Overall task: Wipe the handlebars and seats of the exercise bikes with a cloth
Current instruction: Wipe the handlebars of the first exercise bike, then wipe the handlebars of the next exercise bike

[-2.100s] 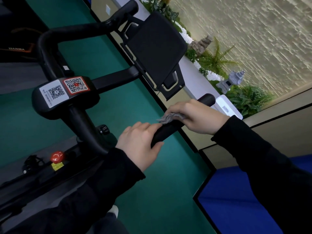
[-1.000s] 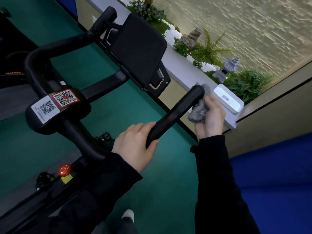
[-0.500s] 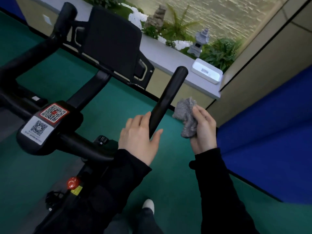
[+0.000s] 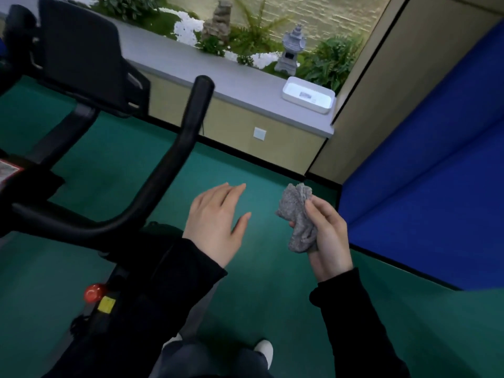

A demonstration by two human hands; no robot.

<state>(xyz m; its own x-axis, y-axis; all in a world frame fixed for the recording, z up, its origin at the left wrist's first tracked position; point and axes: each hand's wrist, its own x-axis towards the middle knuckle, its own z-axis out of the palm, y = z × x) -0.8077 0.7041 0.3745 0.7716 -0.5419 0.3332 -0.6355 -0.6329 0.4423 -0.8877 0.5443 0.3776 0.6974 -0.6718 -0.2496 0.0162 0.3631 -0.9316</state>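
Two white shoe toes show at the bottom edge on the green floor, so the person stands close beside the exercise bike, with its bars in easy reach. Just above them the left hand hovers flat over the floor, fingers straight and close together, thumb spread aside. It touches nothing and sits near the right handlebar but apart from it. I judge it is free to steady whichever part is wiped next.

The right hand is held up beside it, palm turned inward, fingers and thumb curled round a grey cloth. The cloth is bunched into a wad that sticks out above the fingers, well clear of the bike. Gathered like that, it offers a thick pad to wrap round a tube. With neither hand on the bike, this reads as a pause between surfaces.

Lower left, a red knob and a yellow tag sit on the dark frame. The handlebar curves up from there to its rounded end. Beyond it stands a black panel, blurred, probably a tablet holder. No seat is in view, so that part of the job seems to lie elsewhere.

Farthest off, a grey ledge carries a white tray, with a stone lantern among ferns behind it and a blue padded wall to the right
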